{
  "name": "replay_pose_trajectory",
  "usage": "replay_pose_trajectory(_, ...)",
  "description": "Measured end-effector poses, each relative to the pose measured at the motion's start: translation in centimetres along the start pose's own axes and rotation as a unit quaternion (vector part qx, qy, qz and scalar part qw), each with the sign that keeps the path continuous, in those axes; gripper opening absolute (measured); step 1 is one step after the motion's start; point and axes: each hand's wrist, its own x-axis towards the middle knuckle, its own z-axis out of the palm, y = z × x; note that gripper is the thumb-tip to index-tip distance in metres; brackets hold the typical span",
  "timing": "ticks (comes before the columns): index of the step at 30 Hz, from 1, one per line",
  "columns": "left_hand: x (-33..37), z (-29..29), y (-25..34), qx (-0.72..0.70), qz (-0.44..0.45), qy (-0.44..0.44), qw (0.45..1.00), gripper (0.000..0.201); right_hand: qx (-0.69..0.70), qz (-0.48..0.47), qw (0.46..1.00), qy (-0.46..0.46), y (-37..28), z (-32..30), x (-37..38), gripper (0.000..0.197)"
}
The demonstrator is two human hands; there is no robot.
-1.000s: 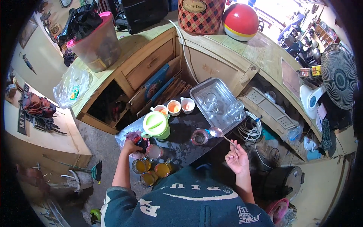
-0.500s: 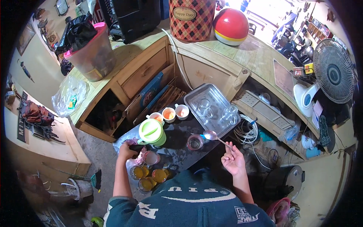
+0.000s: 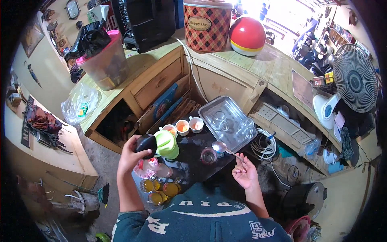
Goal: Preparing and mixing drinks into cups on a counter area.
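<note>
Left of the lime-green lidded pitcher (image 3: 168, 146), my left hand (image 3: 131, 156) grips a dark rounded object (image 3: 146, 145) whose exact kind I cannot make out. Between thumb and fingers of my right hand (image 3: 245, 173) is a metal spoon (image 3: 230, 151). Its bowl is level with a glass (image 3: 209, 155) on the dark tabletop, a little to the glass's right. Behind the pitcher stand white cups with orange contents (image 3: 182, 127). Near my left forearm are a crumpled red-and-white packet (image 3: 146, 167), an upright clear glass (image 3: 163, 170) and several mugs of yellow liquid (image 3: 171, 188).
A metal tray (image 3: 228, 123) with glass mugs lies at the table's far right. Coiled white cable (image 3: 264, 148) hangs beyond it. Wooden cabinets (image 3: 219, 76) enclose the far side, bearing a plaid canister (image 3: 207, 26), a red ball-shaped container (image 3: 248, 36) and a fan (image 3: 354, 82).
My left hand has risen from the table's left edge and now holds the dark object. The spoon in my right hand has shifted slightly down and left.
</note>
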Motion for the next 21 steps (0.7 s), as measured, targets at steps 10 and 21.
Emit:
replay_pose_trajectory(10,1.0,9.3,3.1,0.012,0.052,-0.076,0.996,0.060,-0.054,-0.073,0.996,0.006,1.6,5.3,-0.4,0.027)
replay_pose_trajectory(21,0.5,14.3,5.6,0.154,0.212,-0.080,0.962,0.065,-0.134,-0.209,0.967,-0.052,2.6,8.1,-1.8,0.030)
